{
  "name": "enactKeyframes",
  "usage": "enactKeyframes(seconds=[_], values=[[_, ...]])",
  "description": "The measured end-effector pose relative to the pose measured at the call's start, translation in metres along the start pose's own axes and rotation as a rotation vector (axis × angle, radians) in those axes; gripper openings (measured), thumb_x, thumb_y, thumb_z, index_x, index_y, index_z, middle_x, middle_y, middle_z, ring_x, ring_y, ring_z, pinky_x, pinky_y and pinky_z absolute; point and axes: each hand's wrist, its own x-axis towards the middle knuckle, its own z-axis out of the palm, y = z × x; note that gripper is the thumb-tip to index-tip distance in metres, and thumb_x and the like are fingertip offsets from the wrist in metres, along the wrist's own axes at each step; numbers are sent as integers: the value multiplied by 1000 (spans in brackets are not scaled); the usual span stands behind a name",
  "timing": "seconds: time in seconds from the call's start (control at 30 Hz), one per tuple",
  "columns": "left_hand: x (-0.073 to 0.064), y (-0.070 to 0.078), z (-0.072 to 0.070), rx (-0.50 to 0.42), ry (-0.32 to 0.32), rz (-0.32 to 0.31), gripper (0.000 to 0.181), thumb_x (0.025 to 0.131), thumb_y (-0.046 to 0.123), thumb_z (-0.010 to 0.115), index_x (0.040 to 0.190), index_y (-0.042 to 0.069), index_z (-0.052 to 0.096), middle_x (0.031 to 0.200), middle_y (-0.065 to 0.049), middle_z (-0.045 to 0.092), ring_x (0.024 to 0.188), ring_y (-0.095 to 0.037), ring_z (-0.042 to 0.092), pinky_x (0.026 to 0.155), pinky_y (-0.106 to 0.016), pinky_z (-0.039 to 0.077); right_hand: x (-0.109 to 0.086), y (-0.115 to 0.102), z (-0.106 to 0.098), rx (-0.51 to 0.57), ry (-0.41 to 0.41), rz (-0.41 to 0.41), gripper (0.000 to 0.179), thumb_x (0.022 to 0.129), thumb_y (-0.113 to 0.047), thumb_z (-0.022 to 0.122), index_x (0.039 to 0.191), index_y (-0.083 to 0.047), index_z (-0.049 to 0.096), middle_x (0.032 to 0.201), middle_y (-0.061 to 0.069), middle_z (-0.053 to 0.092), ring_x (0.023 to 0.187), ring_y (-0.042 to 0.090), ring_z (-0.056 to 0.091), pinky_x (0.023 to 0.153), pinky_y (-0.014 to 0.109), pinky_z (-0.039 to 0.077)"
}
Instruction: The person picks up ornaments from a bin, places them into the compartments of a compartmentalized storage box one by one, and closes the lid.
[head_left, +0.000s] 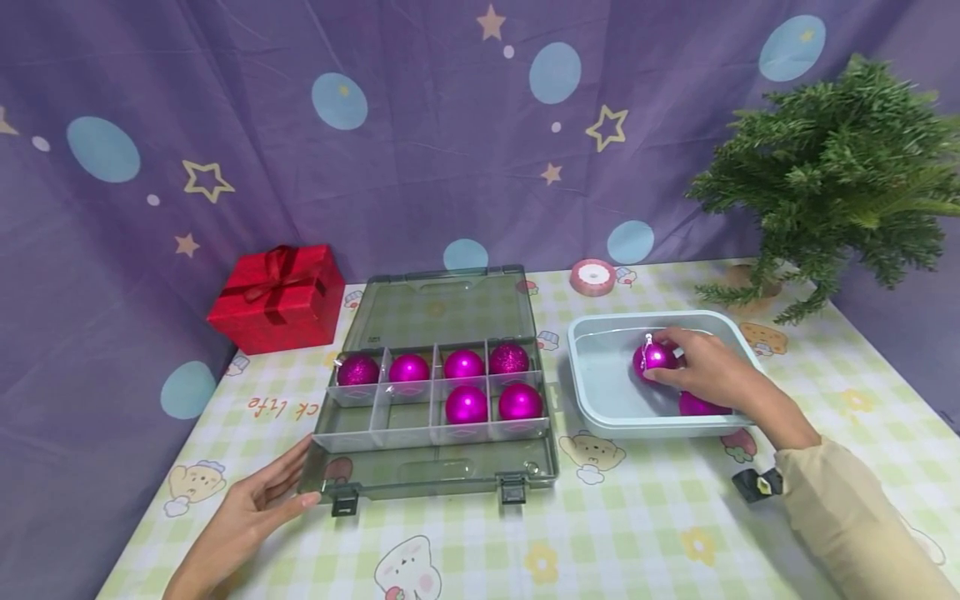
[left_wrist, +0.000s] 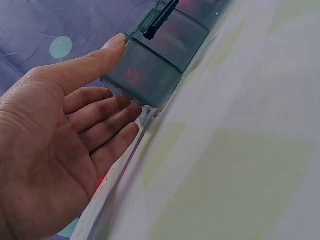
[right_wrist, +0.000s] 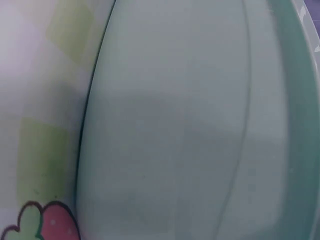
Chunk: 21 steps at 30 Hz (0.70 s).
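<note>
Right-hand grip (head_left: 705, 367) pinching shiny magenta ball (head_left: 657, 357) within smooth blue tub (head_left: 603, 383); another ball (head_left: 699, 406) lying nearby.
Left-hand grip (head_left: 251, 512) lying unclenched, fingers extending, thumb touching corner of translucent rectangular case (head_left: 390, 475), apparently steadying it.
Thin clear dividers (head_left: 434, 367) separating six glossy or glittery balls (head_left: 466, 405), likely preventing rolling.

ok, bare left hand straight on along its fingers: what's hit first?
The left hand would likely meet the left end of the smoky-grey translucent plastic compartment case first; it's right at that edge, though depth leaves contact unclear.
</note>
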Motion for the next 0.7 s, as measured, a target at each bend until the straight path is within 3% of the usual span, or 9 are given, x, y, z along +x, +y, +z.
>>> enactKeyframes(seconds=[0.4,0.7], values=[[-2,0,1,15,3,1,73,100,21,73,159,-2,36,160,-20,37,126,15,41,99,-7,41,-2,-5,-1,43,2,-65,45,91,-22,84,124,4,67,112,21,71,96,35,71,85,54,59],[-1,0,-1,3,2,7,72,99,19,73,160,2,37,161,-18,36,127,14,41,99,-7,42,-2,-22,-11,172,-38,-91,45,93,-19,80,130,1,66,114,11,72,98,26,72,82,35,60]])
